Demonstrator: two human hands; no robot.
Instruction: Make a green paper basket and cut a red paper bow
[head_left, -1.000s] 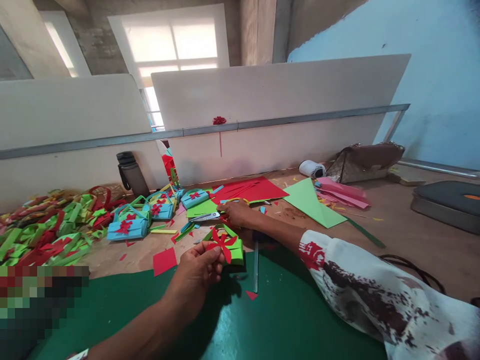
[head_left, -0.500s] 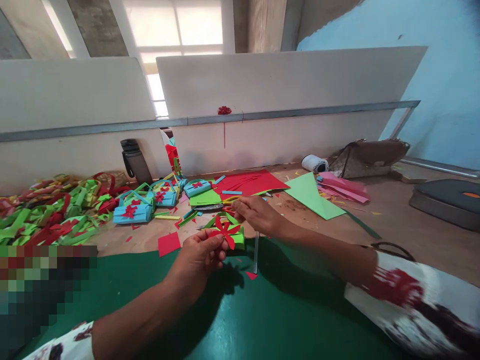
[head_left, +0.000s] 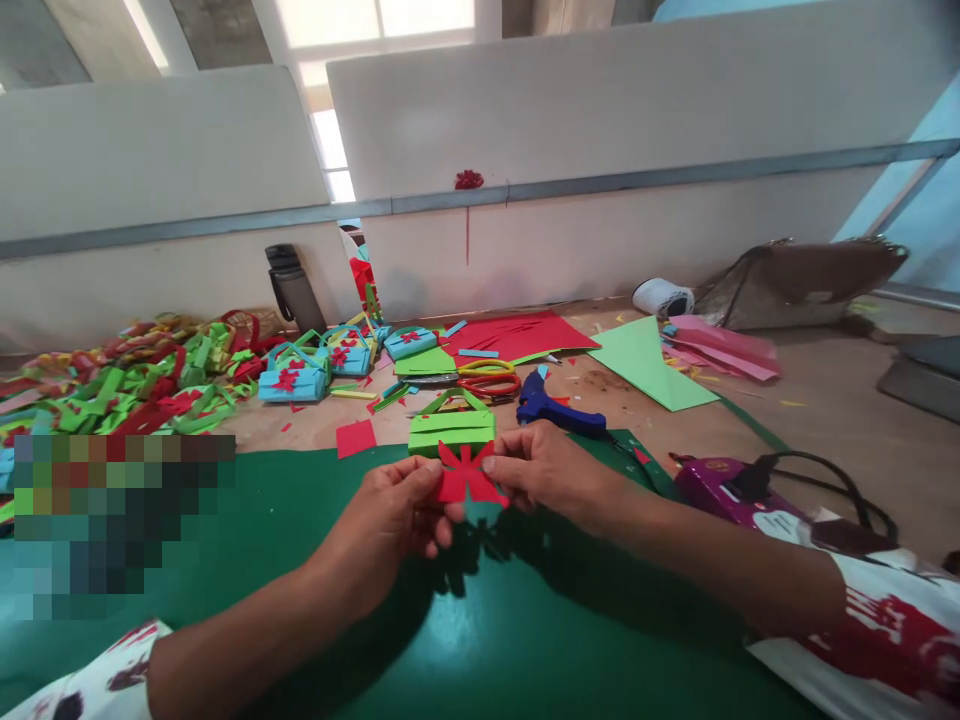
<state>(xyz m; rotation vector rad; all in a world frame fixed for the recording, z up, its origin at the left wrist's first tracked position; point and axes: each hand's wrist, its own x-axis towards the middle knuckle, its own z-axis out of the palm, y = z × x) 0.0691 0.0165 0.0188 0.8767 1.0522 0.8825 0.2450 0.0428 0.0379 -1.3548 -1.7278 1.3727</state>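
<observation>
A red paper flower (head_left: 466, 478) with pointed petals is stretched between my two hands, low over the green mat. My left hand (head_left: 401, 505) pinches its left side between thumb and fingers. On the opposite side, my right hand (head_left: 544, 465) grips a petal the same way. Just behind the flower stands a small green paper handbag (head_left: 450, 428) with a strip handle, its lower front partly covered by the petals. Scissors with red and yellow handles (head_left: 487, 378) lie beyond the bag. A blue glue gun (head_left: 559, 405) rests close behind my right hand.
Blue paper bags (head_left: 292, 382) with red flowers stand at left, beside a heap of coloured paper pieces (head_left: 172, 380). Further back are a dark bottle (head_left: 296, 290), red sheets (head_left: 525, 335) and a light green sheet (head_left: 656, 365). A purple power strip (head_left: 720, 490) with a cable lies at right.
My right hand has come from beside the scissors to the flower and now grips it too. The glue gun shows now. A thin grey stick below that hand is gone from sight. The view has tilted down.
</observation>
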